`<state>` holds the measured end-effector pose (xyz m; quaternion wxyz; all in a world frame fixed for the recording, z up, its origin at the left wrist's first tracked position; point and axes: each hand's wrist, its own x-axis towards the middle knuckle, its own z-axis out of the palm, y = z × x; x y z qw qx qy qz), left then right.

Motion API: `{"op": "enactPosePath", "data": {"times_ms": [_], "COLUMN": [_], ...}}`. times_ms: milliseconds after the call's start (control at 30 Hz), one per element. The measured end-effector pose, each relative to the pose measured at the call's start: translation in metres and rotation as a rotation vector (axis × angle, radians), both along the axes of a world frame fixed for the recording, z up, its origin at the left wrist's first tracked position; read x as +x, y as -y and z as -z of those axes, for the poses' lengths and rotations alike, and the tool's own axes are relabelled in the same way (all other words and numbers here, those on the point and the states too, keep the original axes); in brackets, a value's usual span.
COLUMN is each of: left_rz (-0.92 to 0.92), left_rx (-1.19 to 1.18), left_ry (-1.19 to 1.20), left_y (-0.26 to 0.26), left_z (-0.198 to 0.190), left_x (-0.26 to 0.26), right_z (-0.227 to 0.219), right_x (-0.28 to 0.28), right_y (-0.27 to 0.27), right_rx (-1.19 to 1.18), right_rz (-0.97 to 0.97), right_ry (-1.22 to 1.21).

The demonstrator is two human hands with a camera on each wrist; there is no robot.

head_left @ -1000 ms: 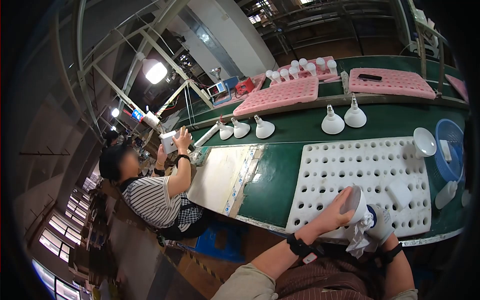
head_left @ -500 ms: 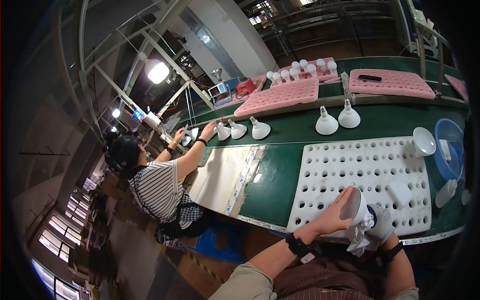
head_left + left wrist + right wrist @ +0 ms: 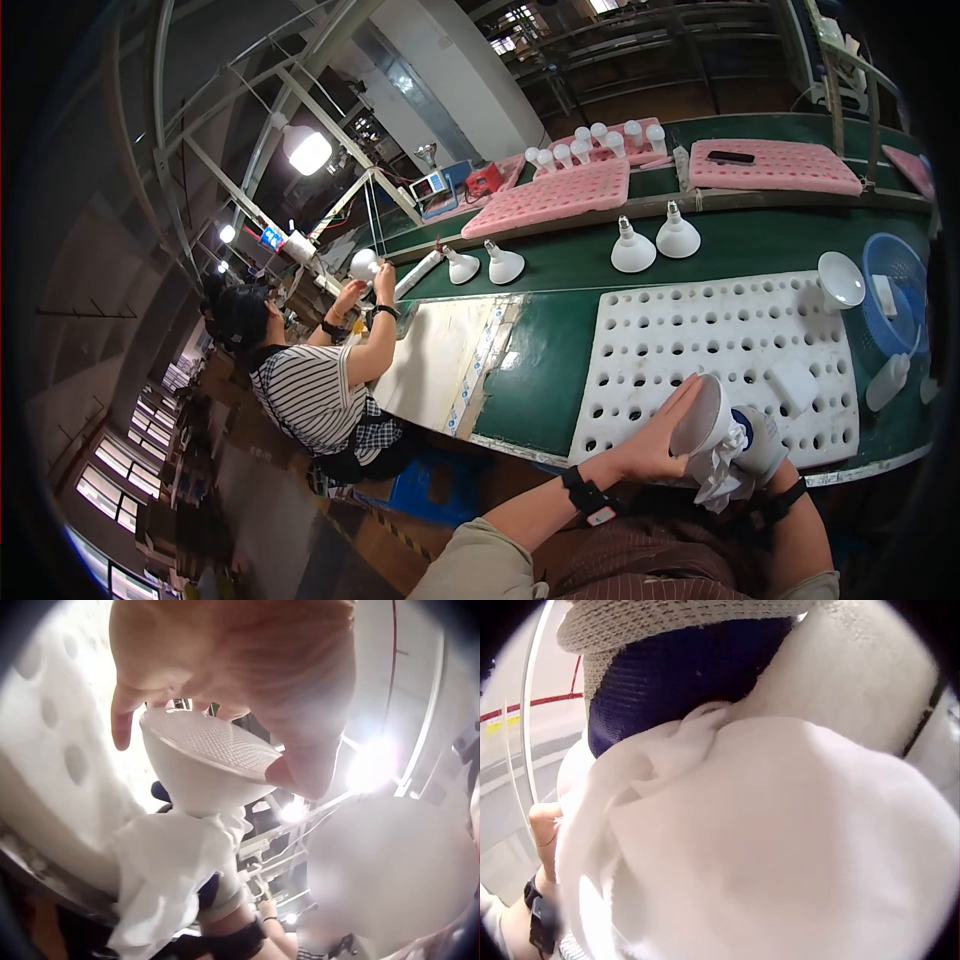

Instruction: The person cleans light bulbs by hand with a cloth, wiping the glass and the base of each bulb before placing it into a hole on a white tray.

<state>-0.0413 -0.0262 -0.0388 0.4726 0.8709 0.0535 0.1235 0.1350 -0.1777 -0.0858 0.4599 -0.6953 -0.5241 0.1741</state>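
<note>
A white reflector bulb [image 3: 703,418] with a wide, textured face is held between my hands over the near edge of a white foam tray [image 3: 628,355]. My bare left hand [image 3: 655,440] grips the bulb by its rim; in the left wrist view the thumb and fingers of that hand [image 3: 232,660] span the face. My right hand [image 3: 766,448], in a grey and navy glove, holds a crumpled white cloth [image 3: 722,475] round the bulb's narrow end, which is hidden. The cloth [image 3: 780,832] fills most of the right wrist view.
Another reflector bulb [image 3: 840,282] and a white block [image 3: 792,387] rest on the tray. Right of it are a blue basket [image 3: 888,345] and a white bottle [image 3: 887,382]. More bulbs [image 3: 632,248] stand behind, before pink foam trays [image 3: 775,168]. At left, a person [image 3: 310,390] holds a bulb.
My hands keep their hold on the bulb and cloth with little visible motion. The person at left has put down a white box-like thing and picked up a bulb from the row.
</note>
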Motion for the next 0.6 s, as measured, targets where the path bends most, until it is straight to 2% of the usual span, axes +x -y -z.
{"op": "enactPosePath", "data": {"times_ms": [67,167,233,367,400,433,467,533,600], "left_rz": [0.013,-0.043,-0.226,-0.267,-0.195,-0.121,-0.12,0.009,-0.008], "left_rx": [0.003,-0.137,-0.4,-0.427,-0.176,0.075,0.077,0.189,0.164], "left_ry": [-0.024,-0.071,-0.193,-0.197,-0.111,-0.026,-0.027,0.066,0.066], "left_y": [0.002,0.003,0.003,0.009,0.011,0.013,0.014,0.013,0.007], "left_z": [0.0,0.005,0.012,0.003,0.001,-0.002,-0.007,-0.016,-0.006], "left_x": [-0.006,-0.002,0.016,0.034,0.033,0.033,0.031,0.028,0.029], "right_z": [0.001,-0.003,-0.003,-0.005,-0.008,-0.013,-0.016,-0.007,-0.012], "right_x": [0.0,-0.004,-0.006,-0.006,-0.005,-0.003,-0.002,0.003,0.005], "right_y": [-0.001,-0.001,-0.001,0.003,0.004,0.006,0.007,0.005,0.007], "right_rx": [-0.002,0.016,0.007,0.044,0.045,0.05,0.054,0.027,-0.053], "right_rz": [-0.06,-0.06,-0.036,0.024,0.022,-0.018,-0.057,-0.102,-0.125], "right_ry": [0.075,0.153,0.211,0.276,0.277,0.108,-0.062,-0.081,-0.049]}}
